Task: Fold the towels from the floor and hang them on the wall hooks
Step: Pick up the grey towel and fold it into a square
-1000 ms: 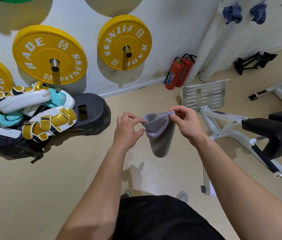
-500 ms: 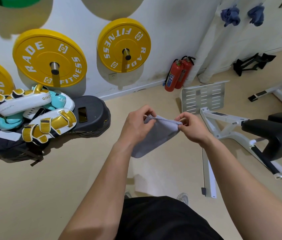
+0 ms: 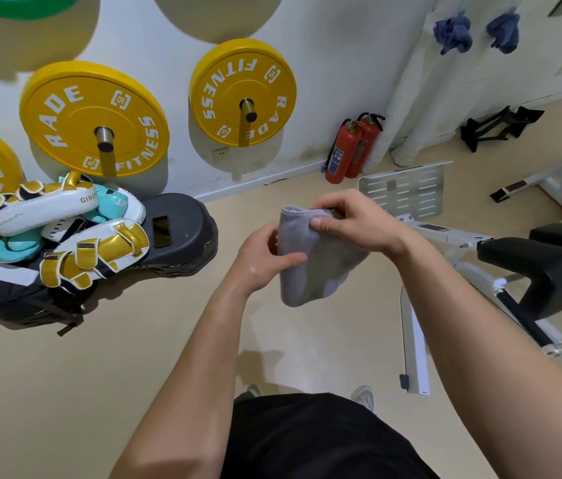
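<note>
I hold a small grey towel (image 3: 310, 267) in the air in front of me, folded into a narrow hanging strip. My right hand (image 3: 352, 221) pinches its top edge, thumb over the fold. My left hand (image 3: 265, 259) grips its left side, thumb pressed across the cloth. Two blue towels (image 3: 454, 32) (image 3: 504, 29) hang bunched on the wall at the upper right; their hooks are hidden beneath them.
Yellow weight plates (image 3: 243, 93) hang on pegs on the white wall. Boxing pads (image 3: 65, 233) lie on a dark platform at the left. Two red fire extinguishers (image 3: 348, 152) stand by the wall. A white and black exercise bench (image 3: 500, 257) is close on my right.
The towel went from stretched between my hands to folded over. My right hand carried its end across to the left and now pinches the top, while my left hand took hold of the side.
</note>
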Demonstrator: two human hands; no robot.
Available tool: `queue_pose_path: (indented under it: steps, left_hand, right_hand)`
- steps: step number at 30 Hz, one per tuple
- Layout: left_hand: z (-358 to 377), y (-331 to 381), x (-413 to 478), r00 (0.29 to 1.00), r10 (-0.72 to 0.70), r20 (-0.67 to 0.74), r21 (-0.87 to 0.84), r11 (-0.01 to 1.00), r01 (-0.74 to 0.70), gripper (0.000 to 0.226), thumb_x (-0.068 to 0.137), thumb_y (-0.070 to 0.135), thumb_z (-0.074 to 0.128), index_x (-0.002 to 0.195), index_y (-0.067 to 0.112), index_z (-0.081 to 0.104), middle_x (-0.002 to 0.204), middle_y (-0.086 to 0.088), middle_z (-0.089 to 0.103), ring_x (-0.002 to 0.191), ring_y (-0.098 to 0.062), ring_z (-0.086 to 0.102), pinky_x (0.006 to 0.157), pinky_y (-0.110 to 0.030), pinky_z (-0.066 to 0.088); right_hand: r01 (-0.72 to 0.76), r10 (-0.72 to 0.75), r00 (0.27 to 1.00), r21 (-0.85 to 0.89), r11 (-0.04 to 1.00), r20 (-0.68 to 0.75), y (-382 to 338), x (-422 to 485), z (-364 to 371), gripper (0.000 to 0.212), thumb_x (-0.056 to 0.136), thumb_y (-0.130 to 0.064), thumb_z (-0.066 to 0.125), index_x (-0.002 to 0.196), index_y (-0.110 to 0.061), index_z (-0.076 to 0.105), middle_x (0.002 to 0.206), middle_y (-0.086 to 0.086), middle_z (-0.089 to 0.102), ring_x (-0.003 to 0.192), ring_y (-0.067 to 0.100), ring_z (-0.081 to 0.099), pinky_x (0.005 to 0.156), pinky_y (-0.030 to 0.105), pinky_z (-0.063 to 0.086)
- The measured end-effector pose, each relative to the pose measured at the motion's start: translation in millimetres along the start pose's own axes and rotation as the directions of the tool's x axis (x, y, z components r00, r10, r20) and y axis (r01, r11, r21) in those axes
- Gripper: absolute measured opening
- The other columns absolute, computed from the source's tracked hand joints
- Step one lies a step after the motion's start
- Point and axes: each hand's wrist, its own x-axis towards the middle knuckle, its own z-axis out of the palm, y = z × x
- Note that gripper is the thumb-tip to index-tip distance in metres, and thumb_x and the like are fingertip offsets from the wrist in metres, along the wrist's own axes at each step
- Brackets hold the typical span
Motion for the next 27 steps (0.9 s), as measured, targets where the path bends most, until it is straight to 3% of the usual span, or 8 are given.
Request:
queue_pose_path:
  steps: [3, 7, 10, 13, 17, 19, 24, 27]
  left_hand:
    - [12, -24, 2, 0.992, -0.127, 0.002, 0.072, 0.989, 0.126, 0.038, 0.068, 0.029, 0.082, 0.102, 0.019, 0.069, 0.098, 0.001, 0.076, 0.093, -0.018, 0.072, 0.086, -0.045, 0.058]
    - [14, -48, -2, 0.983, -0.184, 0.025, 0.078, 0.980, 0.181, 0.034, 0.071, 0.033, 0.078, 0.095, 0.010, 0.073, 0.089, -0.004, 0.075, 0.079, -0.016, 0.067, 0.072, -0.031, 0.054]
    - [2, -56, -4, 0.985, -0.167, -0.038, 0.084, 0.982, 0.170, 0.028, 0.076, 0.032, 0.077, 0.082, 0.006, 0.068, 0.070, 0.003, 0.063, 0.062, -0.010, 0.050, 0.060, -0.026, 0.040]
    - [-16, -62, -4, 0.974, -0.175, -0.147, 0.022, 0.983, 0.180, 0.024, 0.087, 0.022, 0.075, 0.069, 0.016, 0.060, 0.056, 0.015, 0.052, 0.052, -0.003, 0.044, 0.051, -0.017, 0.033]
    - [-34, -61, -3, 0.948, -0.199, -0.247, -0.120, 0.977, 0.174, 0.007, 0.087, 0.021, 0.075, 0.085, 0.015, 0.072, 0.070, 0.011, 0.069, 0.065, -0.006, 0.061, 0.063, -0.025, 0.048]
    - [-37, -61, -1, 0.924, -0.252, -0.289, -0.209, 0.958, 0.196, 0.013, 0.083, 0.021, 0.078, 0.093, 0.014, 0.074, 0.085, -0.001, 0.076, 0.075, -0.017, 0.068, 0.069, -0.036, 0.055]
    - [-42, -83, -6, 0.909, -0.387, -0.154, -0.335, 0.886, 0.320, 0.042, 0.075, 0.013, 0.085, 0.114, 0.006, 0.068, 0.104, -0.017, 0.074, 0.086, -0.029, 0.071, 0.075, -0.038, 0.058]
    - [-34, -95, -12, 0.920, -0.391, -0.027, -0.151, 0.911, 0.383, 0.034, 0.077, 0.007, 0.081, 0.107, 0.000, 0.069, 0.094, -0.017, 0.072, 0.082, -0.027, 0.067, 0.082, -0.043, 0.059]
  right_hand:
    - [0.042, -0.038, 0.998, 0.080, 0.996, -0.050, -13, 3, -15, 0.013, 0.097, -0.016, 0.062, 0.099, -0.026, 0.071, 0.088, -0.015, 0.069, 0.085, 0.000, 0.061, 0.075, 0.018, 0.048]
    - [0.019, 0.002, 0.962, 0.076, 0.997, -0.272, -7, 0, -37, 0.010, 0.096, -0.014, 0.062, 0.100, -0.016, 0.071, 0.088, -0.012, 0.067, 0.083, -0.001, 0.057, 0.075, 0.021, 0.044]
    - [-0.111, 0.139, 0.859, 0.085, 0.990, -0.493, 16, -7, -41, 0.012, 0.095, -0.016, 0.060, 0.101, -0.017, 0.071, 0.094, -0.007, 0.069, 0.089, 0.007, 0.059, 0.076, 0.022, 0.044]
    - [-0.246, 0.261, 0.758, 0.109, 0.963, -0.598, 41, -20, -31, 0.012, 0.096, -0.015, 0.057, 0.100, -0.017, 0.067, 0.095, -0.004, 0.066, 0.087, 0.010, 0.056, 0.066, 0.016, 0.038]
    - [-0.374, 0.417, 0.681, 0.203, 0.905, -0.602, 80, -40, -2, 0.006, 0.096, -0.015, 0.054, 0.093, -0.013, 0.058, 0.087, 0.000, 0.061, 0.082, 0.018, 0.053, 0.070, 0.027, 0.035]
    - [-0.375, 0.483, 0.644, 0.305, 0.875, -0.594, 90, -49, 15, 0.008, 0.096, -0.017, 0.052, 0.091, -0.013, 0.057, 0.081, -0.003, 0.057, 0.078, 0.017, 0.052, 0.074, 0.031, 0.038]
    - [-0.237, 0.477, 0.682, 0.449, 0.861, -0.554, 69, -47, 23, 0.011, 0.098, -0.020, 0.051, 0.090, -0.021, 0.058, 0.085, -0.004, 0.062, 0.079, 0.014, 0.056, 0.073, 0.035, 0.046]
    - [-0.192, 0.378, 0.742, 0.363, 0.912, -0.554, 51, -35, 10, 0.012, 0.096, -0.020, 0.053, 0.098, -0.017, 0.065, 0.091, -0.003, 0.069, 0.086, 0.013, 0.061, 0.078, 0.035, 0.049]
